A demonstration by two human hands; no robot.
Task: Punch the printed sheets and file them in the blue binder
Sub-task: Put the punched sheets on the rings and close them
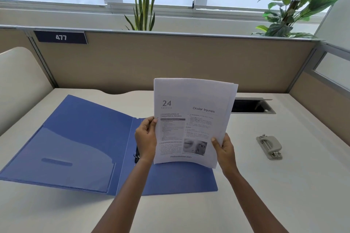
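A stack of printed sheets point(191, 117) stands upright above the desk, its front page headed "24" and "Ocular Injuries". My left hand point(145, 138) grips the stack's left edge and my right hand point(224, 148) grips its lower right edge. The sheets' lower edge hangs over the right half of the blue binder point(75, 143), which lies open and flat on the desk. The binder's dark ring clip point(136, 154) shows beside my left wrist. A grey hole punch point(269, 146) lies on the desk to the right, apart from both hands.
A white desk point(284, 185) is enclosed by beige partition walls, one with a "477" plate point(61, 37). A rectangular cable opening point(252, 106) sits at the desk's back right. Two potted plants point(295, 5) stand behind the partition by the window.
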